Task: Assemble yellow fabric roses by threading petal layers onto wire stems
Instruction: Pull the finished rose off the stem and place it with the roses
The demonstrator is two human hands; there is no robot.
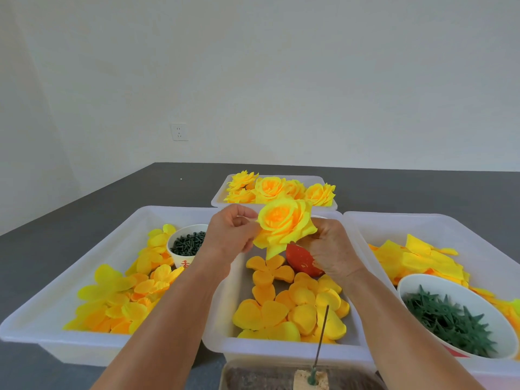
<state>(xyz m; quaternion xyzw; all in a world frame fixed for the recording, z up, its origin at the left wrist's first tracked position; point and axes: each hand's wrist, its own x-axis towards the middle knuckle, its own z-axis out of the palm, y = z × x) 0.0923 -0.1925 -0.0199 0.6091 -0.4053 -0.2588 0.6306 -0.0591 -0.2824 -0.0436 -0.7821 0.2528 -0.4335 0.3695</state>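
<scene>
Full-bloomed yellow rose (284, 226), orange-centred, layered petals flaring; left hand (233, 235) and right hand (332, 249) pinch it.

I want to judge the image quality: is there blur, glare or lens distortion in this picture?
Head view: soft, even light, no glare; the held rose and both hands, left and right, are slightly soft; wide-angle bending curves the tray edges and stretches the forearms.

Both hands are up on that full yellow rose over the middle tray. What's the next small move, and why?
Probably carry the assembled yellow fabric rose forward and set it in the far white plastic tray with the finished roses. It looks fully layered, the left hand pinches its outer petal and the right hand holds it from beneath, off the upright wire stem.
</scene>
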